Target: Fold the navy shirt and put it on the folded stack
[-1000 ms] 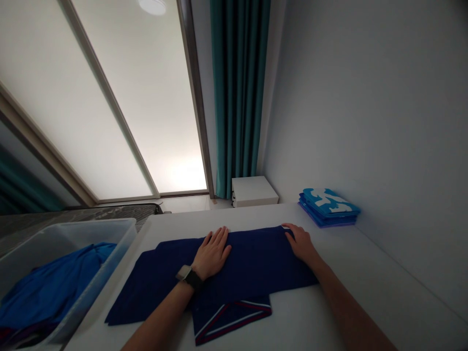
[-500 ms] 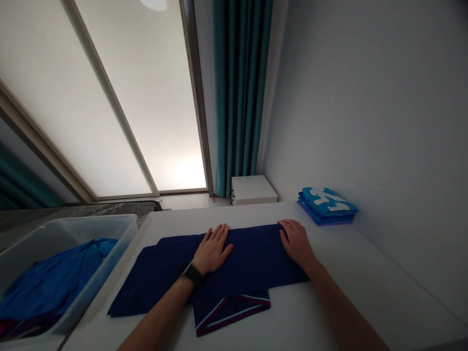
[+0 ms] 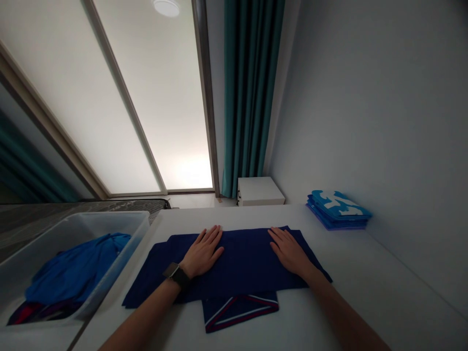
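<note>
A navy blue shirt [image 3: 241, 265] lies folded over on itself across the white table [image 3: 292, 321]. Its collar, trimmed with white and red stripes, sticks out toward me from under the near edge. My left hand [image 3: 203, 253], with a dark watch on the wrist, rests flat on the left half of the cloth, fingers stretched out. On the right half, my right hand [image 3: 288, 251] also lies flat with its fingers extended, a little in from the right end. Neither hand grips the fabric.
At the left stands a translucent plastic bin [image 3: 139, 234] holding a blue garment [image 3: 80, 268] and some dark and red cloth. A stack of folded blue garments [image 3: 338, 209] sits at the back right by the wall. Behind the table is a white cabinet [image 3: 260, 191].
My right hand has moved inward from the shirt's right end and now lies flatter. My left hand has slid slightly left over the cloth. The camera view has shifted a little.
</note>
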A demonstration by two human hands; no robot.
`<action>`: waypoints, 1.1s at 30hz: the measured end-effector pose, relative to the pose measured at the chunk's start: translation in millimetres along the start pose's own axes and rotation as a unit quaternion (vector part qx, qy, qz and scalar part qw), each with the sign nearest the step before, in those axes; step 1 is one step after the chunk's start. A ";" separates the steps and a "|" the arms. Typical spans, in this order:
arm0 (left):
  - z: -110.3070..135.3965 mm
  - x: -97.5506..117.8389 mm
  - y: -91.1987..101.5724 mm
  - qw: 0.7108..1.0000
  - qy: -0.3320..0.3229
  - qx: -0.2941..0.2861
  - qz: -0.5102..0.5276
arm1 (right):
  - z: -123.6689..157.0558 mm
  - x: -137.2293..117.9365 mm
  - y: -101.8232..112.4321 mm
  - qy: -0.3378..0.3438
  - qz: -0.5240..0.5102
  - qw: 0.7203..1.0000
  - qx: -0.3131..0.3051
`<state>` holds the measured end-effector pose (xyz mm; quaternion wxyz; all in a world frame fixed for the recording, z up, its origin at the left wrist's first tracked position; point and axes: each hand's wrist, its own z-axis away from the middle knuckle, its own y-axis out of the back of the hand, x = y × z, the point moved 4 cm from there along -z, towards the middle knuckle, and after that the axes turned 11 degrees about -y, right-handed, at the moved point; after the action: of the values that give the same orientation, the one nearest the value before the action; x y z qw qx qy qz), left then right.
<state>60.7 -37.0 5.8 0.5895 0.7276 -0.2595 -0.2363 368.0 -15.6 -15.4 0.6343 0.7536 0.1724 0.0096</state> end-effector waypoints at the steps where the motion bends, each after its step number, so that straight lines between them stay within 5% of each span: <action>1: 2.1 -2.0 1.0 1.000 -0.003 -0.001 0.004 | -0.3 0.1 0.0 -0.001 0.000 1.000 -0.001; 8: 18.2 -20.8 16.3 0.995 0.052 -0.050 0.071 | 1.5 -3.0 2.7 0.005 -0.015 1.000 0.020; 16: 40.5 -92.6 60.1 0.977 0.080 -0.167 0.107 | -20.9 12.1 16.5 0.050 -0.012 0.999 0.008; 24: 38.1 -125.7 68.3 0.928 0.124 -0.308 0.168 | -72.3 50.4 40.9 0.003 -0.001 0.978 -0.208; 33: 43.2 -131.7 73.3 0.893 0.144 -0.377 0.197 | -79.0 56.1 50.6 -0.046 -0.023 0.922 -0.385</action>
<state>-73.9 5.2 74.3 0.8851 0.4105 -0.2011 -0.0879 414.8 68.1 37.0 0.8826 0.4469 0.1433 0.0260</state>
